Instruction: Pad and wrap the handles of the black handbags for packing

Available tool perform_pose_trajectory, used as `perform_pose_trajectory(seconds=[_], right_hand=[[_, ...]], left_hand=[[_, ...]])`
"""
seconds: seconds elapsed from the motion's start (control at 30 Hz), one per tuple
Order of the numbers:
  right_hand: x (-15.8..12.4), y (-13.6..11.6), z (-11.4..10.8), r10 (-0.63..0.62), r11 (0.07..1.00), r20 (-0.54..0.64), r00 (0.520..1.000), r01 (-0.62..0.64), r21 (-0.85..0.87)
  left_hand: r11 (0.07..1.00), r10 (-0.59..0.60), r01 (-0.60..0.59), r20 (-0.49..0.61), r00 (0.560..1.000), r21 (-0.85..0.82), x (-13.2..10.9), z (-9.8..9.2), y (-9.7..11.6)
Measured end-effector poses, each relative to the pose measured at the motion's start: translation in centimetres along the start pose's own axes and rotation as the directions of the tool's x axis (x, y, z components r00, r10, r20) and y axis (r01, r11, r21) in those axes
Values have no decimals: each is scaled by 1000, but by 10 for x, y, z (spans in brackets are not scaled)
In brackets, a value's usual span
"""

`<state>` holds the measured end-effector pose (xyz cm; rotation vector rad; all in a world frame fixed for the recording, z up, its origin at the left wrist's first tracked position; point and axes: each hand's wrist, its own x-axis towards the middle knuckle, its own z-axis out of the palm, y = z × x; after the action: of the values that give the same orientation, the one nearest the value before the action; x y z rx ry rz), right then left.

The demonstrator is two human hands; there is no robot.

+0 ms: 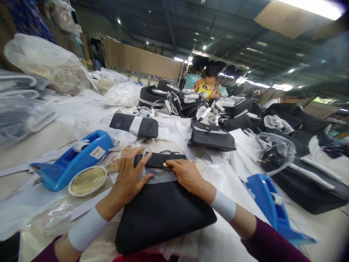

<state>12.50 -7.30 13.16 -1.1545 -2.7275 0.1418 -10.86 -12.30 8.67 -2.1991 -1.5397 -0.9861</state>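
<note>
A black leather handbag (163, 214) lies flat in front of me, its flap end pointing away. My left hand (128, 178) rests on the bag's upper left with fingers spread, the tips on the flap and a grey-white paper strip (160, 176) across it. My right hand (188, 174) lies on the right of the flap, fingers curled at the small metal clasp (165, 164). Both wrists wear white bands.
A blue tape dispenser (73, 158) and a round dish (87, 181) sit to the left, a second blue dispenser (269, 205) to the right. Several black bags (209, 136) wrapped in white paper cover the table beyond. A person (208, 87) sits at the far end.
</note>
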Motion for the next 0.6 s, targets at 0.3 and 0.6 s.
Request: perform_pose_trajectory(seconds=[0.3, 0.6], right_hand=[[-17, -11, 11, -13, 995, -59, 998, 7, -103], [-35, -22, 25, 41, 990, -128, 991, -58, -131]], left_hand=[[991, -84, 74, 89, 992, 108, 4, -9, -6], [629, -540, 654, 370, 756, -420, 9, -5, -26]])
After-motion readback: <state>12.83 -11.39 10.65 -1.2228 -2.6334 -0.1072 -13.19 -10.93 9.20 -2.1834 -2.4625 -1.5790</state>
